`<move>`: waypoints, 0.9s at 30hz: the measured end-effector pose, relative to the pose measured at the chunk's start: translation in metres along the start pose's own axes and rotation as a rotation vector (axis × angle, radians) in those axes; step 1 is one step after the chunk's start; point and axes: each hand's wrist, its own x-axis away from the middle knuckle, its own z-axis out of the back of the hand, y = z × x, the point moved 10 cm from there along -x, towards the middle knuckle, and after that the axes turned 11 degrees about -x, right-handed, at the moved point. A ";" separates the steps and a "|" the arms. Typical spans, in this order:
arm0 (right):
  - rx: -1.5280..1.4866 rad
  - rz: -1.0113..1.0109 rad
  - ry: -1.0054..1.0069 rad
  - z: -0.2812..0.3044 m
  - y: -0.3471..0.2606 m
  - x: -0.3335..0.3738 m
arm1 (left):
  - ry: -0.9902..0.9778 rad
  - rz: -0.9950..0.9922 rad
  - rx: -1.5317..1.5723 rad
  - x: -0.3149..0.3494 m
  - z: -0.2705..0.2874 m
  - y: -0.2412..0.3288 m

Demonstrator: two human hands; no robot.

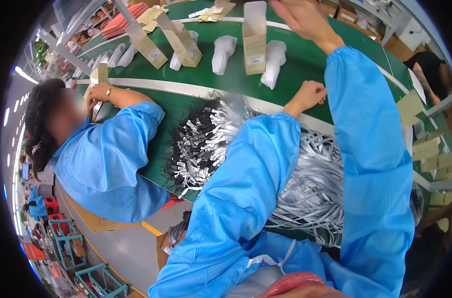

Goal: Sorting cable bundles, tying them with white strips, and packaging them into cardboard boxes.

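Observation:
My left hand [308, 97] is closed over the near edge of the green conveyor belt [305, 64]; what its fingers hold, if anything, is hidden. Higher up, my right hand [308, 22] reaches to the top rim of the picture, where most of its fingers are cut off. An open cream carton [254, 49] stands upright on the belt to the left of both hands. Beside it lies a white wrapped bundle [274, 64]. Under my forearms spreads a large heap of silver-grey flat straps [310, 188], with black-and-white strap ends [201, 139] at its left.
More cartons [183, 47] and white wrapped bundles [223, 54] line the belt to the left. A co-worker in a blue smock [106, 159] sits close on my left, handling a carton. At far right are another person's arm [424, 87] and several cartons [427, 149].

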 end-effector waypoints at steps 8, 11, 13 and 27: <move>0.223 -1.165 0.212 0.018 0.129 0.352 | -0.089 0.210 -0.218 -0.007 -0.019 0.008; -0.140 -1.364 0.276 0.018 0.142 0.378 | -0.139 0.242 -0.370 0.002 -0.010 0.001; -0.128 -1.370 0.347 0.024 0.138 0.385 | -0.183 0.310 -0.340 -0.008 -0.016 0.002; -0.173 -1.383 0.452 0.040 0.142 0.399 | -0.949 -0.076 -0.562 0.059 -0.055 0.083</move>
